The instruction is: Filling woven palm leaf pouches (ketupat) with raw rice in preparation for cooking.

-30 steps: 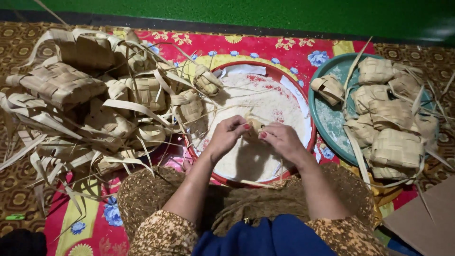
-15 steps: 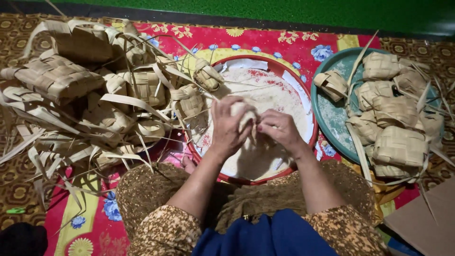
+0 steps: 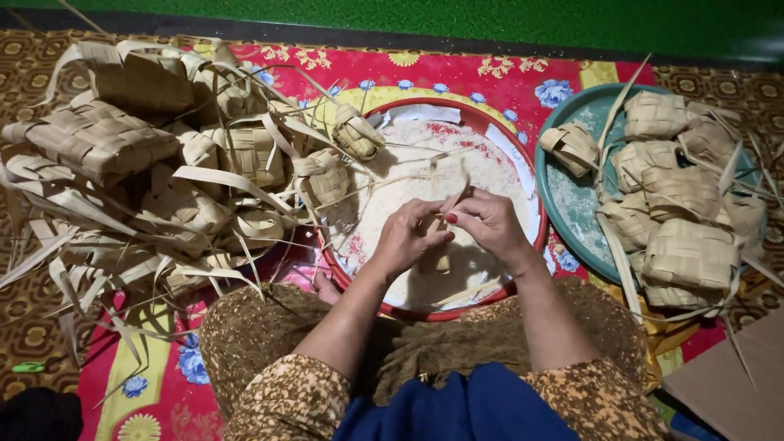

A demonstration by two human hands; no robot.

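Observation:
My left hand and my right hand meet over a red-rimmed basin of uncooked rice. Together they pinch a small woven palm-leaf pouch, mostly hidden between the fingers, with a leaf strip sticking up from it. Both hands hover just above the rice, near the basin's front half.
A large heap of woven leaf pouches with trailing strips lies on the left. A teal tray on the right carries several more pouches. A red flowered mat covers the floor. Brown cardboard sits at the lower right.
My hands have shifted slightly and turned the pouch between them; the leaf strip now points upward. The view has drifted a little.

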